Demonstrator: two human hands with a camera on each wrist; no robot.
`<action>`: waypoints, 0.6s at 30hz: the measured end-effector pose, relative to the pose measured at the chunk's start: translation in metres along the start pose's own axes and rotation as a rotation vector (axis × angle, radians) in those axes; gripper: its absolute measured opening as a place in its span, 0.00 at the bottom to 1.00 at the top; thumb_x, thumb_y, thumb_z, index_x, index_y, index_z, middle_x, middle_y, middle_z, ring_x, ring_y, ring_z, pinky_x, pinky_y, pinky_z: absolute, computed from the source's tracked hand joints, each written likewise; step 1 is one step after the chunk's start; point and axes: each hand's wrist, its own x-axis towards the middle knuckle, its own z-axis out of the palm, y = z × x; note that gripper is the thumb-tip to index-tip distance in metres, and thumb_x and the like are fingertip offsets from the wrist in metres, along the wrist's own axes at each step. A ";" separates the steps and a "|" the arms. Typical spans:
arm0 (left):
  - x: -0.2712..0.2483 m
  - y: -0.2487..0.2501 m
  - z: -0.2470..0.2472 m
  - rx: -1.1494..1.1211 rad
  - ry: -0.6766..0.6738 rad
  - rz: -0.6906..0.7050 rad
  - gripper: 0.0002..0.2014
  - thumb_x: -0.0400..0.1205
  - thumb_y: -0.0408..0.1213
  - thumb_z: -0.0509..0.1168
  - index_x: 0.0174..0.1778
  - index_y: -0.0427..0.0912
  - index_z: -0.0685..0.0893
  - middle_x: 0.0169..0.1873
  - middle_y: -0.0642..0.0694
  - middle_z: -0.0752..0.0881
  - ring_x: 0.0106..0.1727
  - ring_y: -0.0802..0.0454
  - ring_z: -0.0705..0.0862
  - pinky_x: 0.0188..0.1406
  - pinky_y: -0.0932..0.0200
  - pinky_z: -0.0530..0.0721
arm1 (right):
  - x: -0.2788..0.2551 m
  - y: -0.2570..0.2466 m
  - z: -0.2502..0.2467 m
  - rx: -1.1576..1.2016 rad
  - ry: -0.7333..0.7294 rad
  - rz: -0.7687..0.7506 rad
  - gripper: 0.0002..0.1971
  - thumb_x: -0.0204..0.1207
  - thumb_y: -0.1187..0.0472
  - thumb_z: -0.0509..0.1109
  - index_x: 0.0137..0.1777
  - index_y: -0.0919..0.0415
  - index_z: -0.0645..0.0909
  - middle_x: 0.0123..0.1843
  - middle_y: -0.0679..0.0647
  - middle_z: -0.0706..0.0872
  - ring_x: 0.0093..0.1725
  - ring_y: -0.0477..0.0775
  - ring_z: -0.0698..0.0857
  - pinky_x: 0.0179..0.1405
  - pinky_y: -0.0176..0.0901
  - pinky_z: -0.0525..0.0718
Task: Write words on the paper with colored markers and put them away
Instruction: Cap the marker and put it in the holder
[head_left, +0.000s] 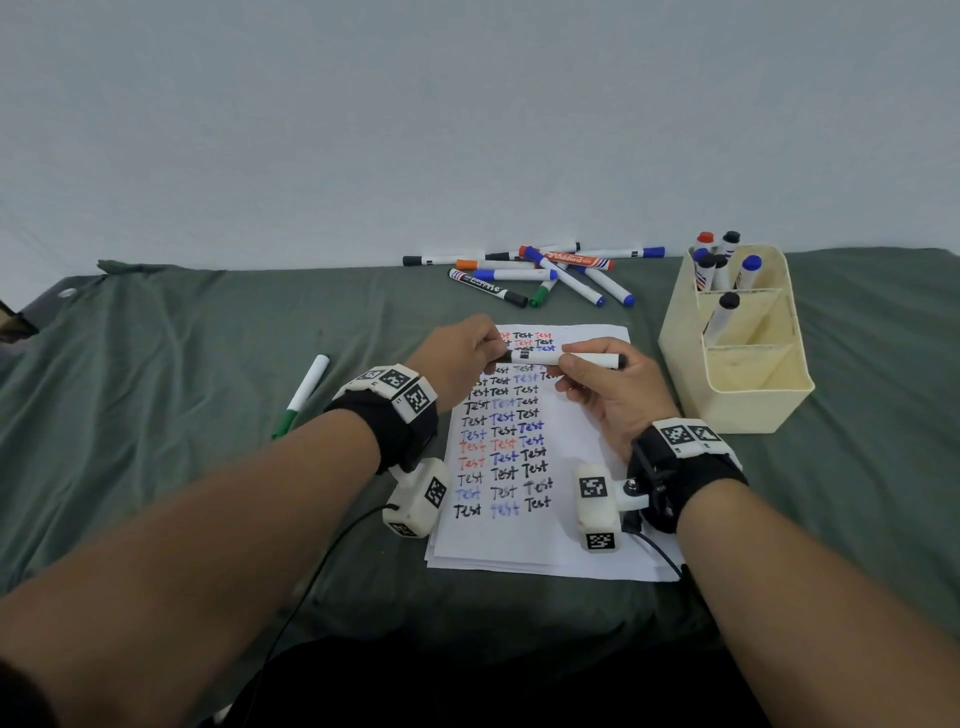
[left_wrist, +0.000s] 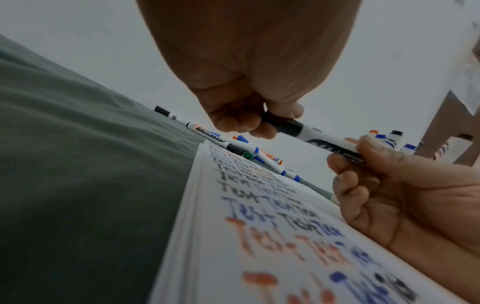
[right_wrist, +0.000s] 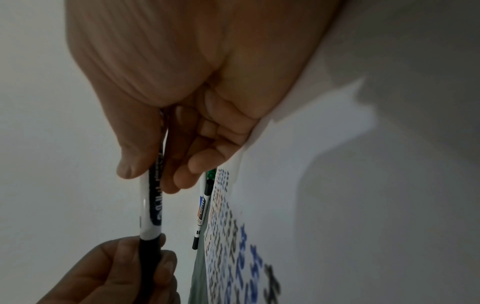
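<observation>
While both hands hold the black marker (head_left: 563, 359) level above the paper (head_left: 530, 525), the left hand (head_left: 457, 358) pinches its cap (left_wrist: 284, 124) and the right hand (head_left: 608, 387) has thumb and fingers curled round the barrel. Judging by the grip, this is capping or uncapping — cannot tell which. Risks: a jerky pull flicks the tip across the written rows, the cap slips onto the green cloth (head_left: 182, 364), or an elbow swing knocks the cream organizer (head_left: 753, 410) just right of the sheet.
</observation>
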 end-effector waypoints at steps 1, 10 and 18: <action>0.000 0.003 0.000 0.037 -0.021 0.004 0.09 0.90 0.43 0.57 0.50 0.44 0.79 0.40 0.50 0.87 0.34 0.56 0.78 0.31 0.61 0.73 | 0.000 0.000 0.000 0.002 0.003 0.000 0.07 0.70 0.65 0.83 0.46 0.56 0.93 0.46 0.69 0.93 0.36 0.57 0.91 0.34 0.40 0.87; 0.002 -0.002 -0.007 0.310 -0.170 0.104 0.18 0.86 0.57 0.61 0.63 0.49 0.75 0.55 0.48 0.86 0.54 0.48 0.84 0.42 0.58 0.79 | -0.001 -0.002 0.003 -0.022 0.029 0.013 0.05 0.74 0.68 0.81 0.41 0.57 0.92 0.41 0.69 0.92 0.32 0.55 0.87 0.32 0.41 0.85; -0.008 -0.042 0.014 0.686 -0.469 -0.123 0.66 0.57 0.90 0.47 0.84 0.56 0.30 0.85 0.43 0.30 0.86 0.38 0.33 0.82 0.35 0.40 | 0.000 -0.002 0.002 -0.034 0.152 0.044 0.12 0.73 0.71 0.81 0.45 0.57 0.82 0.37 0.65 0.90 0.31 0.55 0.83 0.33 0.45 0.81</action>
